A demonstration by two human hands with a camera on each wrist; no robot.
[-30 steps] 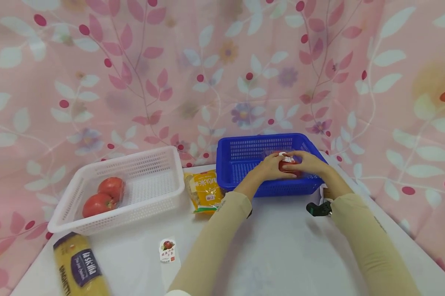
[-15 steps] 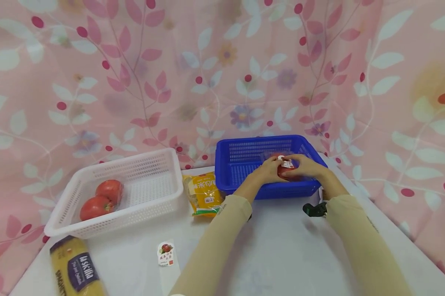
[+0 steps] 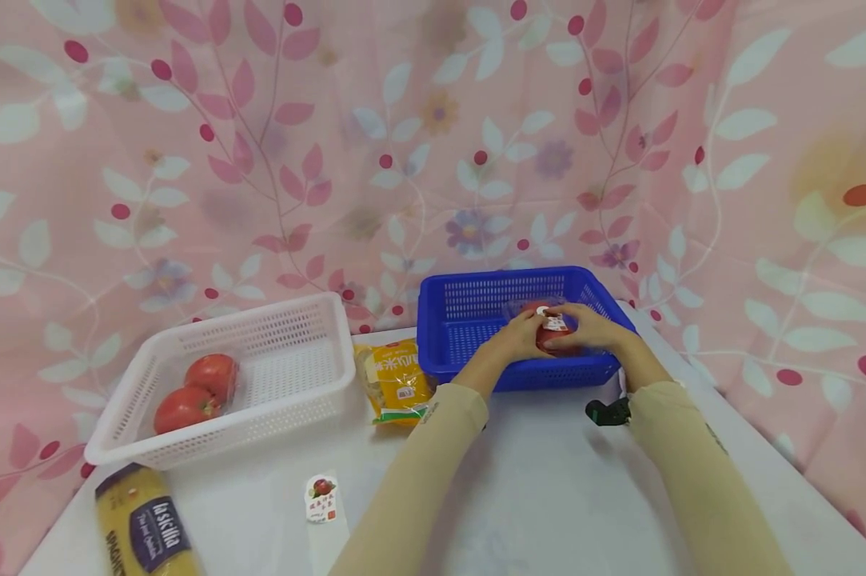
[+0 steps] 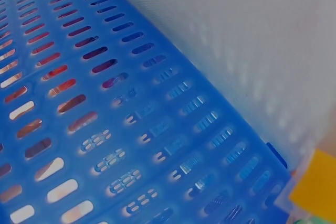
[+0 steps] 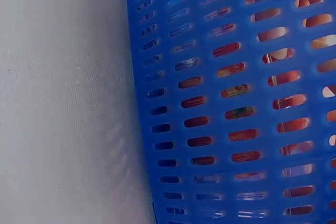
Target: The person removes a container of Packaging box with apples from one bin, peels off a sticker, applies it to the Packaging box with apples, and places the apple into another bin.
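Observation:
In the head view, a clear pack of red tomatoes (image 3: 556, 342) sits inside a blue plastic basket (image 3: 540, 374). A white printed label (image 3: 555, 322) lies on top of the pack. My left hand (image 3: 517, 336) holds the pack from the left, fingers bent around it beside the label. From the right, my right hand (image 3: 596, 328) grips the same pack, with the label between the two hands. Both wrist views look at the slotted basket wall (image 4: 123, 43), and skin and red tomato show only in bits through the slots.
A white basket (image 3: 296, 408) at left holds two red tomatoes (image 3: 188, 408). A yellow bag (image 3: 400, 384) lies between the baskets. Spaghetti (image 3: 148, 520) lies front left, near a label strip (image 3: 322, 500). A dark green object (image 3: 607, 413) shows by the right sleeve.
The fingers have drawn back from the top of the pack, so more of the label shows. Both hands remain on the pack. The head view has shifted slightly.

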